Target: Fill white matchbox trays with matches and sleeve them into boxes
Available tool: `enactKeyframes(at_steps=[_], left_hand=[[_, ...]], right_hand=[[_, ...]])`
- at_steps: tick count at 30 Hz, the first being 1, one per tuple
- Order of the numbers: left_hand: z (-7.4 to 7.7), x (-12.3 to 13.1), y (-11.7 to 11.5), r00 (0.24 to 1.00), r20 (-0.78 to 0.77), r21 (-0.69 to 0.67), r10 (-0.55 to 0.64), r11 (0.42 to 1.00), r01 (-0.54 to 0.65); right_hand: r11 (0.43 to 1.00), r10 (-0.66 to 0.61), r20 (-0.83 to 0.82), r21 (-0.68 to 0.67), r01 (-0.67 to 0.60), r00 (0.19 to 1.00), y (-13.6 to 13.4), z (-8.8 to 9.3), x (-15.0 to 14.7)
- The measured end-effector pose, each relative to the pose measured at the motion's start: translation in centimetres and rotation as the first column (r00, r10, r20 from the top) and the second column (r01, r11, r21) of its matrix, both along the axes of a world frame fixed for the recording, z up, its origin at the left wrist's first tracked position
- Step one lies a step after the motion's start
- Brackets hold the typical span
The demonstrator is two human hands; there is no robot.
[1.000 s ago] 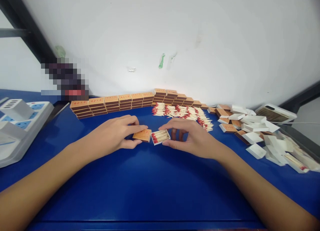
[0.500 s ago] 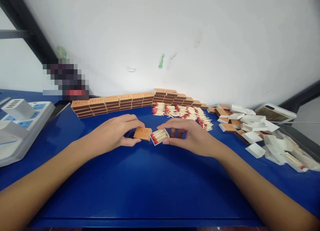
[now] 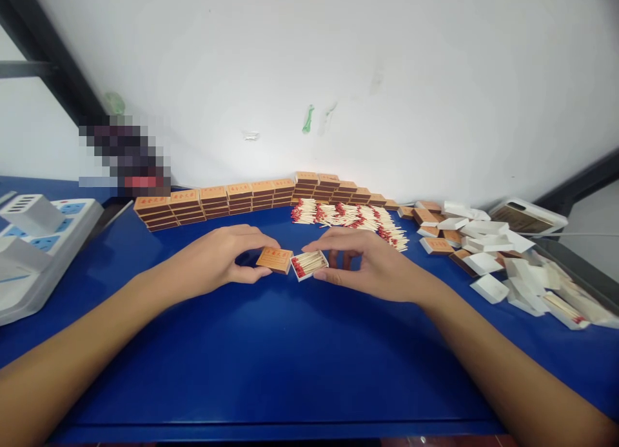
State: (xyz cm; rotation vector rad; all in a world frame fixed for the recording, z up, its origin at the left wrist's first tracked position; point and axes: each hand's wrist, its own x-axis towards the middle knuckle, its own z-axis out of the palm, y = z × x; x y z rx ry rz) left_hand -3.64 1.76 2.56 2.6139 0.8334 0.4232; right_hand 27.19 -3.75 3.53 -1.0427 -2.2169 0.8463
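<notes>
Between thumb and fingers, my left hand (image 3: 232, 253) grips an orange matchbox sleeve (image 3: 275, 260) with red print on top. A white matchbox tray (image 3: 309, 265) holding red-tipped matches is pinched by my right hand (image 3: 360, 263). The tray's left end is right at the sleeve's right end; whether its corner is inside the sleeve, I cannot tell. Behind my right hand lies a spread of loose matches (image 3: 348, 216). Stacked matchboxes (image 3: 213, 203) form a long row along the wall.
At the right lie a heap of white trays (image 3: 488, 237), several orange sleeves (image 3: 438, 246) and a tray with matches (image 3: 565, 310). A power strip (image 3: 62, 260) with plugs stands at the left. The blue table (image 3: 271, 363) meets a white wall behind.
The whole view has shifted slightly to the left. Sleeve and tray remain in my hands end to end, with the tray turned a little straighter toward the sleeve.
</notes>
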Motion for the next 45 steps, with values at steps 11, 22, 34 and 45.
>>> enactKeyframes(at_steps=[11, 22, 34, 45], left_hand=[[0.9, 0.7, -0.8, 0.998, 0.066, -0.073, 0.009, 0.997, -0.004], [1.1, 0.5, -0.6, 0.994, 0.106, -0.122, 0.041, 0.992, -0.028], [1.3, 0.9, -0.9, 0.985, 0.167, -0.053, 0.049, 0.998, -0.04], [0.6, 1.4, -2.0, 0.937, 0.31, 0.138, 0.163, 0.967, -0.214]], right_hand=[[0.997, -0.065, -0.008, 0.042, 0.066, 0.998, -0.2, -0.2, -0.4], [0.981, -0.148, -0.029, 0.119, 0.15, 0.989, -0.4, -0.7, -1.0], [0.965, -0.237, -0.105, 0.094, 0.247, 0.966, -0.6, -0.9, -1.5], [0.948, -0.315, -0.298, -0.146, 0.284, 0.901, -2.8, -2.1, -4.9]])
